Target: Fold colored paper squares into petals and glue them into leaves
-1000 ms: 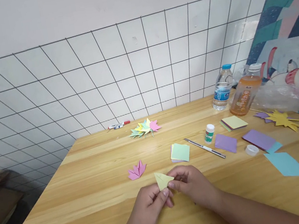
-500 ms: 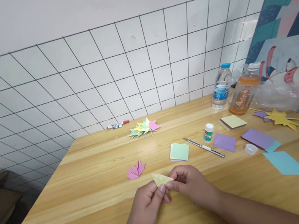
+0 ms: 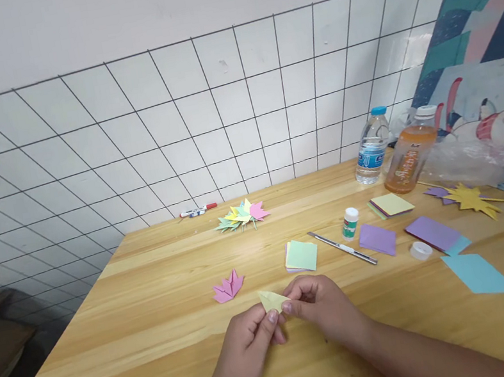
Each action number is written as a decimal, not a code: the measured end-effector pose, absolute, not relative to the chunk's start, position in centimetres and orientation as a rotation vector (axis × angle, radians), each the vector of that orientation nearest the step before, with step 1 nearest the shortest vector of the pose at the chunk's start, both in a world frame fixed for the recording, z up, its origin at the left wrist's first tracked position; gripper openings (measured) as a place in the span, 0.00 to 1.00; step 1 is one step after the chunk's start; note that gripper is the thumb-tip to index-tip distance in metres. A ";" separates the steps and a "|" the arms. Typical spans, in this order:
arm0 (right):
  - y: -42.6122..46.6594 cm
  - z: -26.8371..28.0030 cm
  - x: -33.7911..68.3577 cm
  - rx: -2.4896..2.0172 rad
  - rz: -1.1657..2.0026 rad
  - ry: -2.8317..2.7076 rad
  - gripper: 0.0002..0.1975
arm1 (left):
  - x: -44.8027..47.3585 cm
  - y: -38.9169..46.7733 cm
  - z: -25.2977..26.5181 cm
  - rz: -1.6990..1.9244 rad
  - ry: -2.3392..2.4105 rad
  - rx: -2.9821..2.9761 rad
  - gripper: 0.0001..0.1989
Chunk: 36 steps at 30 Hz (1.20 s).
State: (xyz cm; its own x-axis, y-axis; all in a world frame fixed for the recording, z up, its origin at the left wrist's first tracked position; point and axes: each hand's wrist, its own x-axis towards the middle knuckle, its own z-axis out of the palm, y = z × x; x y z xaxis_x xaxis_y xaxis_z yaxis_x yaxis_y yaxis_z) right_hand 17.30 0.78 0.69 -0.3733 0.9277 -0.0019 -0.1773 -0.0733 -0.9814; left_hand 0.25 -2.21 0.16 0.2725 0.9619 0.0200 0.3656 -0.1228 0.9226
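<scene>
A small pale yellow piece of folded paper [image 3: 272,300] is pinched between my two hands, low in the middle of the head view. My left hand [image 3: 252,338] grips its lower left edge, thumb on top. From the other side, my right hand [image 3: 324,306] holds its right corner between thumb and curled fingers. Part of the paper is hidden by the fingers. Just beyond my left hand lies a pink folded paper piece [image 3: 229,286]. Past my right hand is a small stack of square paper [image 3: 303,255], light green on top.
On the wooden table [image 3: 127,340] are a utility knife [image 3: 343,248], a glue bottle [image 3: 350,224], purple paper [image 3: 377,240], a clear cap [image 3: 421,250] and blue paper [image 3: 480,273]. Folded paper leaves [image 3: 242,215], a water bottle [image 3: 372,148] and an orange drink bottle [image 3: 410,151] stand farther back.
My right thumb and fingers have shifted slightly along the yellow paper, covering a little more of its right corner. Both hands keep hold of it.
</scene>
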 end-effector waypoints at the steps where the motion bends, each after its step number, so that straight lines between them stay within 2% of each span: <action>1: 0.8 0.7 17.3 -0.894 1.600 -1.299 0.14 | 0.3 -2.2 0.2 0.856 1.231 1.631 0.19; 7: 1.1 1.1 17.6 -0.988 1.593 -1.260 0.15 | 0.3 -2.1 0.5 0.922 1.233 1.413 0.24; 13: 1.1 1.3 17.5 -1.035 1.560 -1.253 0.15 | 0.4 -2.1 0.3 0.850 1.276 1.621 0.14; 16: 1.1 1.0 17.5 -1.049 1.563 -1.269 0.15 | 0.4 -2.2 0.3 0.830 1.343 1.731 0.12; 27: 0.7 0.3 17.2 -0.971 1.561 -1.475 0.08 | 0.1 -2.0 0.8 0.843 1.258 1.636 0.20; 36: 1.1 -0.4 17.4 -1.025 1.527 -1.461 0.12 | 0.3 -2.0 0.7 0.801 1.140 1.469 0.18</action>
State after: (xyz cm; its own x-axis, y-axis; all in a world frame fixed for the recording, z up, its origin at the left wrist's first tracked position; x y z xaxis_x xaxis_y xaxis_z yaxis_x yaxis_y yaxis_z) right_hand 17.36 1.14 -0.43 -0.3778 0.9250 -0.0395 -0.0014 -0.0433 -0.9991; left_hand 0.27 -2.05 0.65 0.3190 0.9432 -0.0931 0.2321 0.0175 0.9725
